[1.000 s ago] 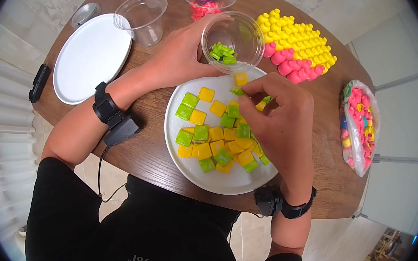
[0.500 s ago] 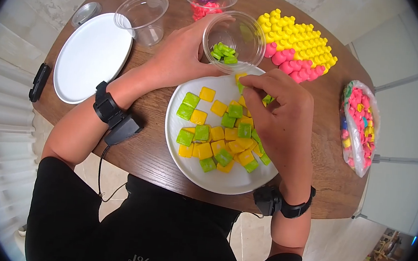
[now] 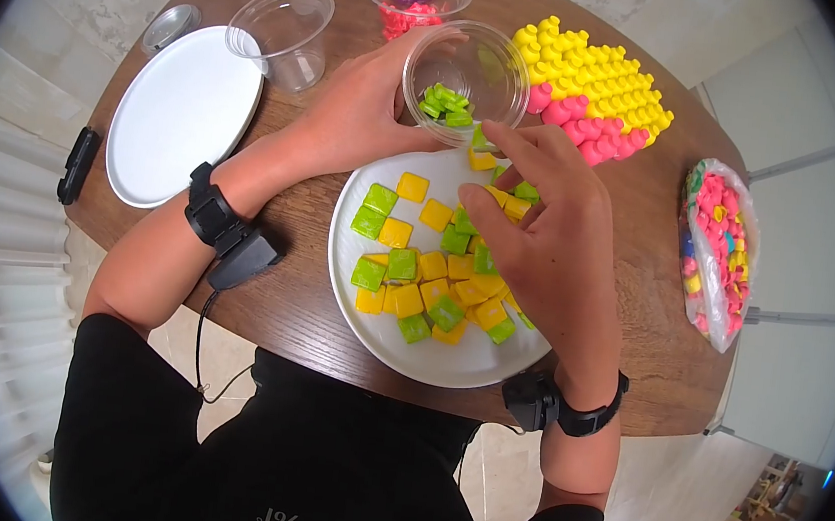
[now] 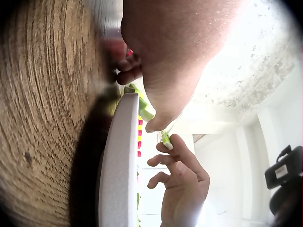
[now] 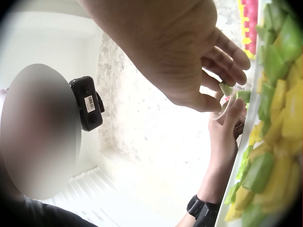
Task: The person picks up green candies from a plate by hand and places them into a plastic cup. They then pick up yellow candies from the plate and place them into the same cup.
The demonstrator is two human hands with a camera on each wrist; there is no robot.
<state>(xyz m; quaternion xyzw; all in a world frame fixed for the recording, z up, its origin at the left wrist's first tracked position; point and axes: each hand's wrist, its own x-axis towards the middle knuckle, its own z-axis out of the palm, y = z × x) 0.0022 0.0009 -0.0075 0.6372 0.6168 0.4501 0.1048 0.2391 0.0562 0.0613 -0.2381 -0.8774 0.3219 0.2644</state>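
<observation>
My left hand (image 3: 356,114) grips a clear plastic cup (image 3: 465,82) tilted over the far edge of a white plate (image 3: 351,319); green pieces (image 3: 448,105) lie inside. Over the plate's right side, my right hand (image 3: 565,245) has thumb and index finger apart. A green piece (image 3: 479,139) is by the index fingertip at the cup's rim; the left wrist view shows this piece (image 4: 166,141) against the finger, clear of the thumb. Yellow squares (image 3: 412,187) and green squares (image 3: 380,199) are scattered and heaped on the plate.
Left of the cup are an empty cup (image 3: 302,49), a white plate (image 3: 184,123) and a round tin (image 3: 170,28). Behind stands a cup with pink and purple pieces (image 3: 408,21). Yellow and pink bottle shapes (image 3: 596,82) and a filled bag (image 3: 718,254) lie right.
My right thumb and index finger have spread apart. The green piece they pinched has moved up from the plate to the cup's rim. My left hand and its cup stay nearly still.
</observation>
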